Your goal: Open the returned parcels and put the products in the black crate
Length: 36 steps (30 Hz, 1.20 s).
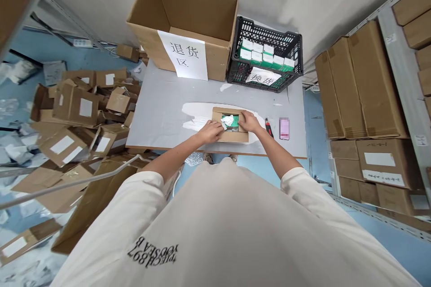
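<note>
On the table's front part lies a small cardboard box [231, 136] with its flaps folded back. Inside it I see a green-and-white carton [235, 122] and a crumpled white paper [227, 120] on top. My left hand [211, 132] grips the box's left end, its fingers curled at the edge. At the opposite end my right hand [249, 123] is closed over the right flap, fingertips reaching the inner side. A red and black box cutter [269, 128] rests just right of my right hand, and beyond it a phone [284, 128] with a pink screen.
A large cardboard box [215, 60] with a paper label stands at the table's back. Beside it, a black plastic crate [291, 78] holds several green-and-white cartons. Discarded boxes [76, 103] pile up on the left floor; shelves with cartons [373, 85] stand right.
</note>
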Motion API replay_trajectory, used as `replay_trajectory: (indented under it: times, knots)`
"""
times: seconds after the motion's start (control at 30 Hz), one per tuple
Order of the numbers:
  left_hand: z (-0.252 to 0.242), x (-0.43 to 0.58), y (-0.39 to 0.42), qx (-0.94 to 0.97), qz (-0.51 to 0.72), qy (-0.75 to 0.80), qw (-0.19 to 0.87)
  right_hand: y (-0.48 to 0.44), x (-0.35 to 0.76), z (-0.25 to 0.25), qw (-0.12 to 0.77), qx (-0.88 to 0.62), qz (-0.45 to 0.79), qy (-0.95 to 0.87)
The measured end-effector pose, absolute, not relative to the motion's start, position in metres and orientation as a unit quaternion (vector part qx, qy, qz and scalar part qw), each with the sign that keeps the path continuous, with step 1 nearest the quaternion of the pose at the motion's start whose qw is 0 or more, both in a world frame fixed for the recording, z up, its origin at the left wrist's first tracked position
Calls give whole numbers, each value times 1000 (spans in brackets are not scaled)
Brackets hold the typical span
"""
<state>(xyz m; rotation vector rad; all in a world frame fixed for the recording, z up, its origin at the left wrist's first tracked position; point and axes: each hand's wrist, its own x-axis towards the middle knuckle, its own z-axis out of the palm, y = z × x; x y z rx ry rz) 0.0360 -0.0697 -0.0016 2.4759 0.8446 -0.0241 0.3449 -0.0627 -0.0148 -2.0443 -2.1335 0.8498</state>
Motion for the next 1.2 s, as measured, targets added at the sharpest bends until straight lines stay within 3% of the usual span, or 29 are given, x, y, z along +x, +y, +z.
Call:
replay_trajectory:
  times: [0.27,0.4,0.57,0.8,0.93,1.2]
  knots:
    - [12,37,-74,949,-22,282,139,-69,332,-21,15,-682,244,-689]
    - [26,23,-80,926,-26,361,109,-69,328,-27,31,-691,243,-680]
    - [27,23,-67,869,-96,462,149,-66,336,-32,74,-673,280,-681]
    - [16,40,-26,852,-188,434,225,-75,379,-31,171,-658,382,-627]
    - [12,42,-17,851,-197,424,238,-94,405,-35,216,-697,345,-590]
    - [11,39,-17,851,-184,425,248,-107,395,-33,158,-726,233,-628]
